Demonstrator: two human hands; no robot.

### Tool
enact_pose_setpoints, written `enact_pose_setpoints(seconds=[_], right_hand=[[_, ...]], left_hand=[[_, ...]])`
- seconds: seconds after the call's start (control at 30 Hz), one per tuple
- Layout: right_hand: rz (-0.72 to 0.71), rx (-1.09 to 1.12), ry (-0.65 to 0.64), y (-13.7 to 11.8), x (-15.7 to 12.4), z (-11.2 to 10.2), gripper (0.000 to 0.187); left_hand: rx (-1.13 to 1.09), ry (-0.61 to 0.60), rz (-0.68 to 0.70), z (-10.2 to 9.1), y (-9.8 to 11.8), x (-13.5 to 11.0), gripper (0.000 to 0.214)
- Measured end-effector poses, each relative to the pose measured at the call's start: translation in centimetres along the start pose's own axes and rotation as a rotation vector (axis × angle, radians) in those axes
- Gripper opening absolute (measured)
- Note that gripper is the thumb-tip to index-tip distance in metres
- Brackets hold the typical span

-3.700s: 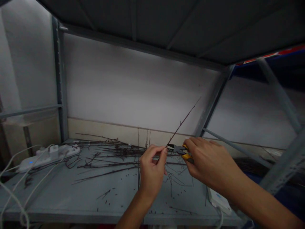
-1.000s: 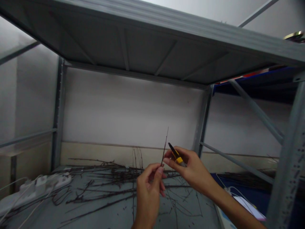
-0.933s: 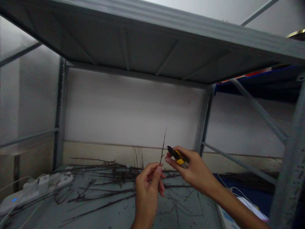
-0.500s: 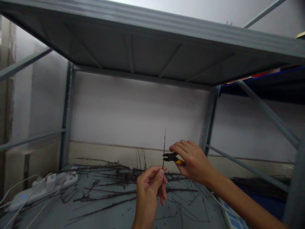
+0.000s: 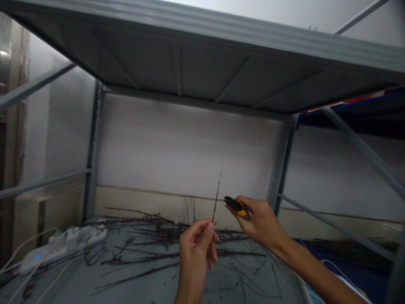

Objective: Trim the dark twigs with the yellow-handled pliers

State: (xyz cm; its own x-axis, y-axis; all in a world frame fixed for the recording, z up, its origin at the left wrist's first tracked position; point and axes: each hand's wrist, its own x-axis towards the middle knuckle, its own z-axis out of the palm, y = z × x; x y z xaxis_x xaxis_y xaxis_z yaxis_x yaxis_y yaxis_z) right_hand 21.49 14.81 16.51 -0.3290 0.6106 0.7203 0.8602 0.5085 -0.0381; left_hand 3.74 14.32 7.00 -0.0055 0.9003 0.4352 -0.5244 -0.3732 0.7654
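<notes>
My left hand [image 5: 196,249] pinches the lower end of a thin dark twig [image 5: 216,198] between thumb and fingers. The twig stands nearly upright, leaning a little to the right at its tip. To the right of it, my right hand [image 5: 257,217] is wrapped round a pair of cutting pliers [image 5: 237,207] with black jaws and yellow-and-black handles. The jaws point up and left and are apart from the twig. Behind and below my hands, a pile of dark twigs [image 5: 152,233] lies across the grey shelf [image 5: 136,289].
A white power strip [image 5: 63,247] with plugs and cables lies at the left. Overhead hangs the grey upper shelf [image 5: 202,31], with a metal post [image 5: 284,164] at the back right. More twigs [image 5: 354,253] lie beyond it on something blue.
The pliers have drawn back from the twig to the right and turned in my right hand. My left hand keeps hold of the twig, which now leans slightly more.
</notes>
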Motion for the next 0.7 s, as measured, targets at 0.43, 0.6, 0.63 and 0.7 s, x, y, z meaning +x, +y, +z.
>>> enact_pose_setpoints(seconds=[0.43,0.6,0.63,0.7], right_hand=[[0.080,-0.009,-0.267,-2.3,3.7,-4.7,0.035],[0.009,-0.050,-0.263,-2.0,3.8,-5.2,0.043],[-0.001,-0.049,-0.262,-1.9,3.9,-5.3,0.043],[-0.018,-0.038,-0.261,-1.8,3.9,-5.4,0.042]], left_hand=[[0.110,0.039,0.030,0.1,-0.6,0.1,0.047],[0.105,0.043,0.038,0.1,-0.3,-0.2,0.047],[0.104,0.045,0.040,0.1,-0.3,-0.2,0.047],[0.106,0.045,0.038,0.1,-0.3,-0.3,0.046]])
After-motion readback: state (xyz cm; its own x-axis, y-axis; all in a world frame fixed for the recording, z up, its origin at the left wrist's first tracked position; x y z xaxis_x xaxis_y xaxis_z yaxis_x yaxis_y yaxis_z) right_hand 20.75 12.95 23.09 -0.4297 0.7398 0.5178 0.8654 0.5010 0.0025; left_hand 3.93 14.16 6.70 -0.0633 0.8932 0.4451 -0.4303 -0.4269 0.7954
